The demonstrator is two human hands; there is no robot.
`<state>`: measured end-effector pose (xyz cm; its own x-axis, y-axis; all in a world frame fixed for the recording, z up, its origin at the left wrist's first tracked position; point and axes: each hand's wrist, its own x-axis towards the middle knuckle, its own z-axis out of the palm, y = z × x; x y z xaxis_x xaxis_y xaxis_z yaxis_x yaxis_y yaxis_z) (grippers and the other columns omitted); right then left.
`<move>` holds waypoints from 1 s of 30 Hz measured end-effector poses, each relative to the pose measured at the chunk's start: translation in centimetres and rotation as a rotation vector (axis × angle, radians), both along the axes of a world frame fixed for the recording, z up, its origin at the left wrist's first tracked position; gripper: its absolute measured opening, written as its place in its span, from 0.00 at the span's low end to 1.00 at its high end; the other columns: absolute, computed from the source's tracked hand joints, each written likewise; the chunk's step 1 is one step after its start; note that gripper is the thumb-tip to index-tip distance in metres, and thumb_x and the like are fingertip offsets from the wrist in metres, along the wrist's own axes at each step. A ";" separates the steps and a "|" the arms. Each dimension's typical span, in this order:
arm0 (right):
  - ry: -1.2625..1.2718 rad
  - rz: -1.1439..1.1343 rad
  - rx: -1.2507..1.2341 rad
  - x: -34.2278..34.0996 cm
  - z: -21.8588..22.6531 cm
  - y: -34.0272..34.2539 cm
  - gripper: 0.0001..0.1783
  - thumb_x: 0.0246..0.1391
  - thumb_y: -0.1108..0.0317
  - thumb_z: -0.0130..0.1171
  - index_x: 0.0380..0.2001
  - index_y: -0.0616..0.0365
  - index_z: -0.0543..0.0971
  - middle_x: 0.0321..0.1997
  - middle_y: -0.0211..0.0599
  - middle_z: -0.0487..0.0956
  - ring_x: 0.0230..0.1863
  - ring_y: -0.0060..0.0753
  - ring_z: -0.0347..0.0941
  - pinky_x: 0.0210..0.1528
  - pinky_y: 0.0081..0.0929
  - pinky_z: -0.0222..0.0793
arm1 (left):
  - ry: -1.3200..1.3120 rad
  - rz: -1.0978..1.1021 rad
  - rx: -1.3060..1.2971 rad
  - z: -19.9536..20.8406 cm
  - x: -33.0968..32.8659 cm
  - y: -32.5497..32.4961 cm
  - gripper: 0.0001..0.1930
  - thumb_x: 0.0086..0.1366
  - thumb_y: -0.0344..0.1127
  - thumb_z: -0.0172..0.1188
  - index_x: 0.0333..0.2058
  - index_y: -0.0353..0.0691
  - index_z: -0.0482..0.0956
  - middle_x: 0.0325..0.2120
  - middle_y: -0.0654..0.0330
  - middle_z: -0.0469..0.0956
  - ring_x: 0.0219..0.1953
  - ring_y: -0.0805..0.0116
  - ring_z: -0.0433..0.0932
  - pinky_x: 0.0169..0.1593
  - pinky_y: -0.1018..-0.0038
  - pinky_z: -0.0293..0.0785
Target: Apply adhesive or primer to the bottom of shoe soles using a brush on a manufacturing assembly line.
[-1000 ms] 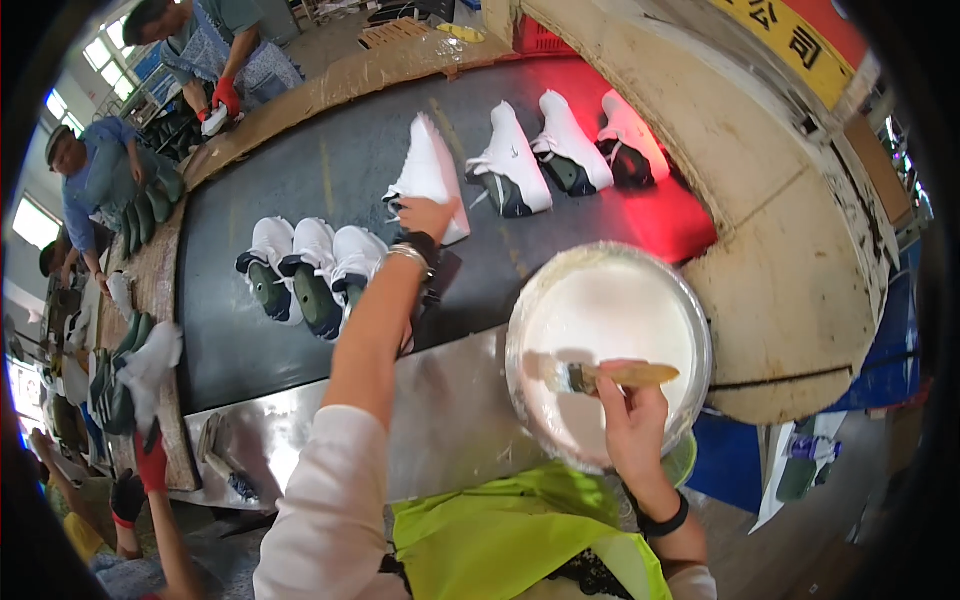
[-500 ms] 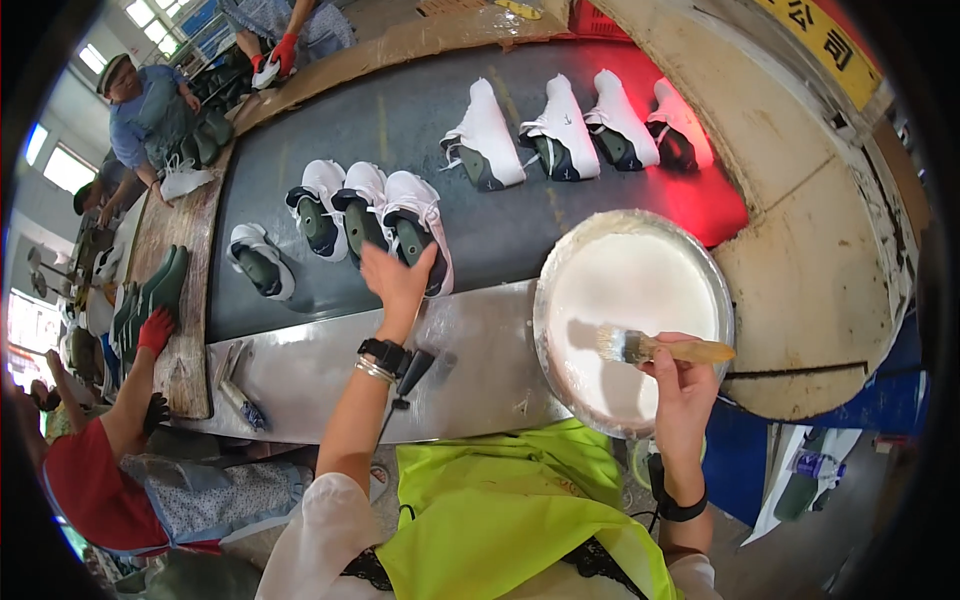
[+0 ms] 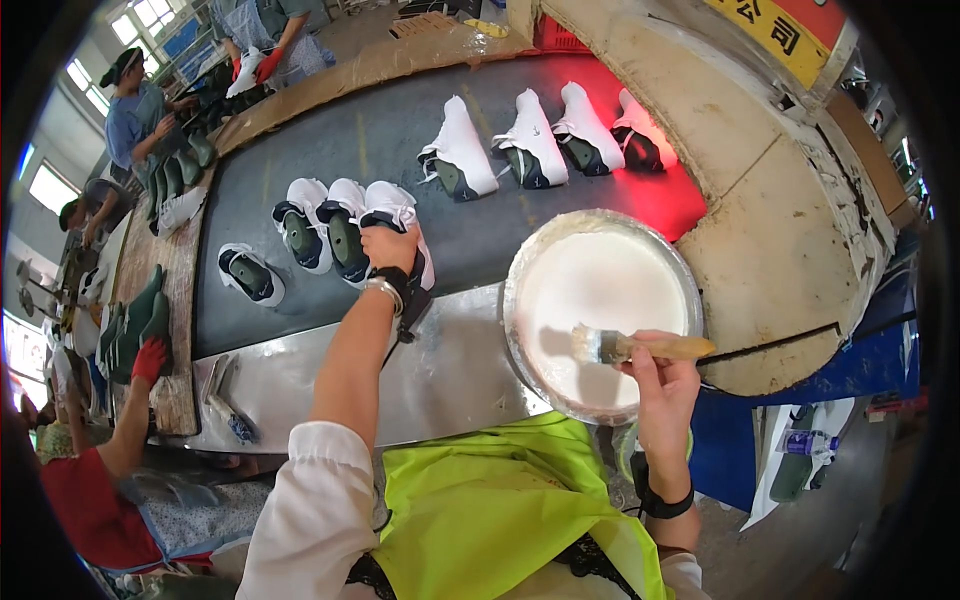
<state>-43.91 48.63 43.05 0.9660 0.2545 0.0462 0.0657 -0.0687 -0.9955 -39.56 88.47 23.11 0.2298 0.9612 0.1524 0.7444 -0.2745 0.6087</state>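
Note:
My left hand [image 3: 390, 248] is closed on the collar of a white shoe [image 3: 389, 199] fitted on a dark green shoe last, the rightmost of three standing close together. Part of the last is hidden by my fingers. Beside it are two more white shoes on lasts [image 3: 342, 230], and a smaller-looking one [image 3: 251, 275] sits farther left. In my right hand [image 3: 664, 388], the wooden handle of a flat brush [image 3: 640, 347] is gripped. Its bristles hang over a round metal basin [image 3: 519, 345] of thick white liquid [image 3: 610, 275].
Several white shoes lie on their sides in a row on the dark belt [image 3: 330, 140], the farthest lit red. A tan machine housing [image 3: 770, 240] stands right. A small tool [image 3: 229, 400] lies on the metal ledge [image 3: 300, 385]. A co-worker's red-gloved hand [image 3: 149, 361] touches green lasts at left.
My left hand has gone from hovering open over the rightmost near shoe to gripping its collar. The brush stays over the basin. The whole view has shifted slightly.

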 end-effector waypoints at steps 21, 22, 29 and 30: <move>-0.406 0.030 -0.706 6.7 -9.0 3.8 0.12 0.51 0.66 0.61 0.35 0.62 0.77 0.31 0.47 0.80 0.33 0.46 0.78 0.35 0.38 0.72 | 0.222 -0.802 -0.098 1.4 -29.2 -5.3 0.55 0.49 0.54 0.70 0.61 0.18 0.49 0.56 0.37 0.64 0.57 0.52 0.67 0.60 0.66 0.63; -0.429 0.006 -0.895 6.7 -9.3 4.5 0.11 0.52 0.64 0.60 0.33 0.61 0.77 0.30 0.48 0.80 0.34 0.50 0.78 0.36 0.42 0.72 | 0.216 -0.743 -0.263 2.0 -28.3 -4.8 0.59 0.46 0.55 0.72 0.60 0.17 0.46 0.57 0.34 0.61 0.59 0.50 0.65 0.61 0.64 0.60; -0.286 0.060 -0.306 6.1 -5.6 3.1 0.10 0.54 0.69 0.57 0.38 0.63 0.78 0.28 0.44 0.81 0.29 0.38 0.79 0.32 0.32 0.73 | -0.095 -0.529 -0.615 5.4 -26.2 -6.7 0.50 0.47 0.41 0.73 0.59 0.20 0.51 0.52 0.40 0.68 0.54 0.54 0.70 0.57 0.66 0.66; -0.288 0.052 -0.306 6.8 -5.9 2.3 0.10 0.54 0.69 0.57 0.38 0.63 0.78 0.28 0.44 0.81 0.29 0.38 0.79 0.32 0.32 0.73 | -0.222 -0.533 -0.788 6.3 -26.4 -7.5 0.46 0.49 0.38 0.71 0.59 0.24 0.54 0.52 0.43 0.69 0.54 0.57 0.70 0.56 0.66 0.67</move>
